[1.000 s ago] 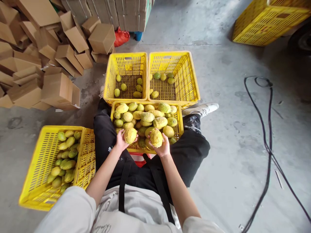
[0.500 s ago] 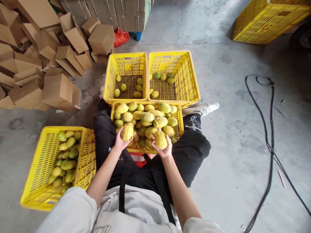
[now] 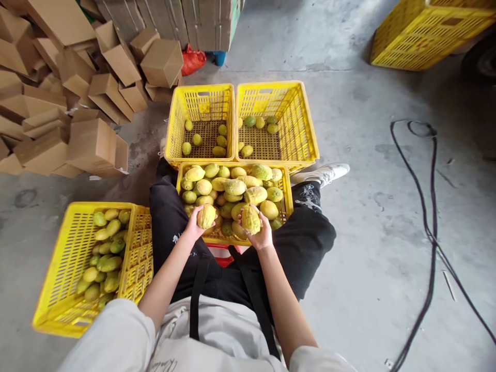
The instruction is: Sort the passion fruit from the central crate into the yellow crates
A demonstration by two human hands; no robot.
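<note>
My left hand (image 3: pixel 195 223) is wrapped round a yellow fruit (image 3: pixel 206 216), held above the near part of a full yellow crate (image 3: pixel 287 192). To its right, my right hand (image 3: pixel 263 233) holds another ridged yellow fruit (image 3: pixel 251 220) over the same crate. Many yellow-green fruits (image 3: pixel 234 187) fill that crate between my legs. Beyond it stand two yellow crates side by side: the left one (image 3: pixel 176 121) and the right one (image 3: pixel 306 121) each have several fruits on the bottom.
At the left, a tilted yellow crate (image 3: pixel 58 274) holds many greener fruits. Cardboard boxes (image 3: pixel 93 142) are heaped at the upper left. Another yellow crate (image 3: pixel 418 39) stands at the upper right. A black cable (image 3: pixel 433 196) lies on the floor at the right.
Both fruits have turned a little in my hands. My left hand has shifted slightly right and my right hand slightly left, so they are closer together.
</note>
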